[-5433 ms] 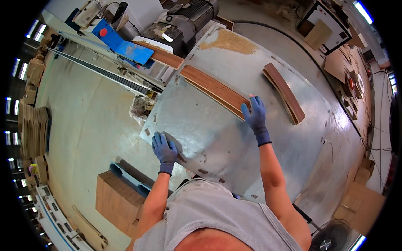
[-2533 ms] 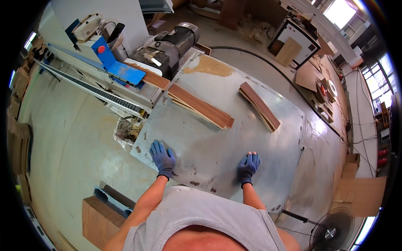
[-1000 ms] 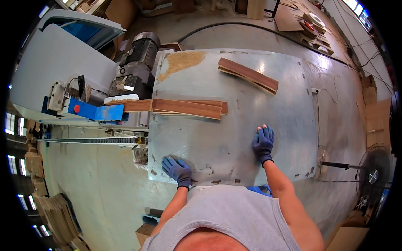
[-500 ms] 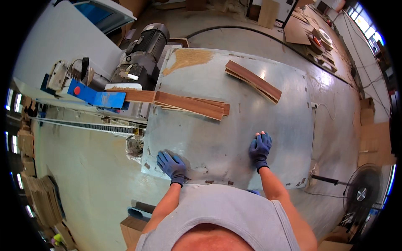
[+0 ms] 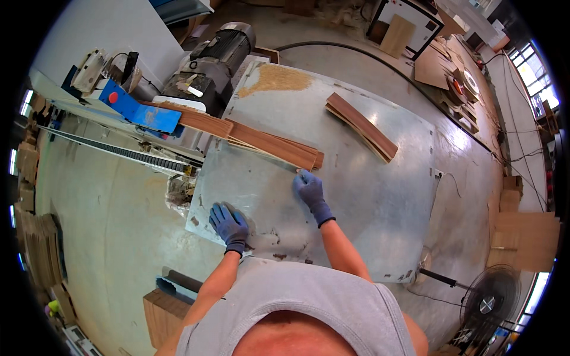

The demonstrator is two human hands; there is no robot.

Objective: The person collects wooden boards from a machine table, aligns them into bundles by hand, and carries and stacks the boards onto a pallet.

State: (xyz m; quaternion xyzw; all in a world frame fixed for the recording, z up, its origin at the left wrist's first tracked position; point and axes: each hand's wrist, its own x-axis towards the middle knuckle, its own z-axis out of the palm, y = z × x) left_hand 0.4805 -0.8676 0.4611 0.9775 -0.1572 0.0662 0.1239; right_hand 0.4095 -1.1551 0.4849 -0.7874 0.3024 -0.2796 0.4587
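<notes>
Both my hands wear blue gloves and lie on a grey metal table. My left hand rests flat near the table's front left corner, fingers spread, holding nothing. My right hand reaches toward the near end of a stack of long brown wooden strips; its fingertips are just short of the stack's end, and I cannot tell if they touch it. The stack runs left into a machine with a blue guard. A second, shorter pile of wooden strips lies farther back on the table.
A grey electric motor stands behind the table's left end, and a toothed rail runs along the left. Sawdust covers the table's far corner. A floor fan stands at the right, a wooden box at my lower left, and boards are stacked around.
My right hand has moved forward and left from the table's middle to the end of the long strips. My left hand stayed flat near the front edge. The view has swung.
</notes>
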